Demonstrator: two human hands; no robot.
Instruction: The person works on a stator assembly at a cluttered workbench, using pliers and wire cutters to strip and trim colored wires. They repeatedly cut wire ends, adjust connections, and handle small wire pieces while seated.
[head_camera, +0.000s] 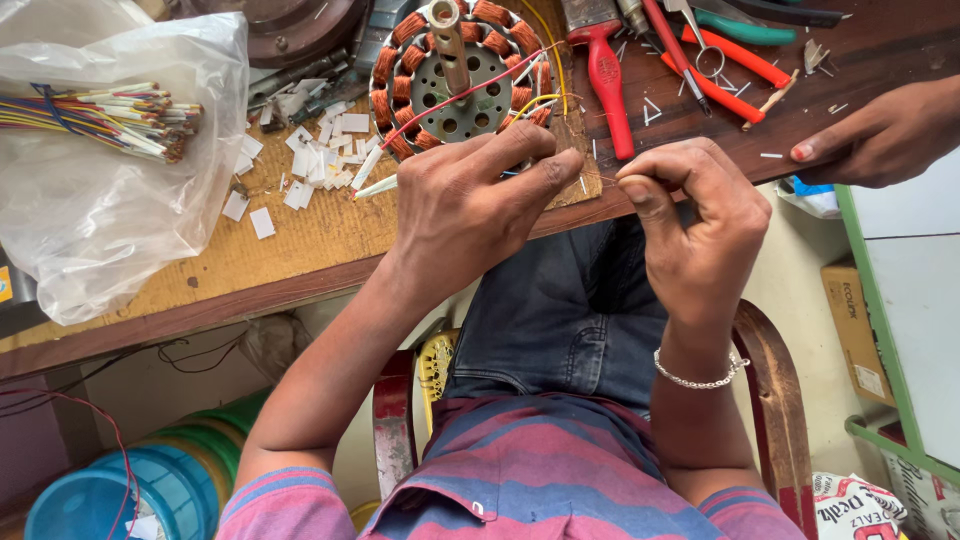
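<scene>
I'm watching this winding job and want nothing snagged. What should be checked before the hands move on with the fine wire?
1. Wire pinched at both ends: left hand and right hand both have fingertips closed on the thin wire. Ok.
2. Wire taut between the hands: too thin to judge. Cannot tell.
3. Stator lying flat on the bench: ok.
4. Red lead and yellow lead kept out of the work: they cross the coils toward the left hand. Not ok.
5. Another person's hand rests on the bench edge, apart from the wire. Ok.
</scene>
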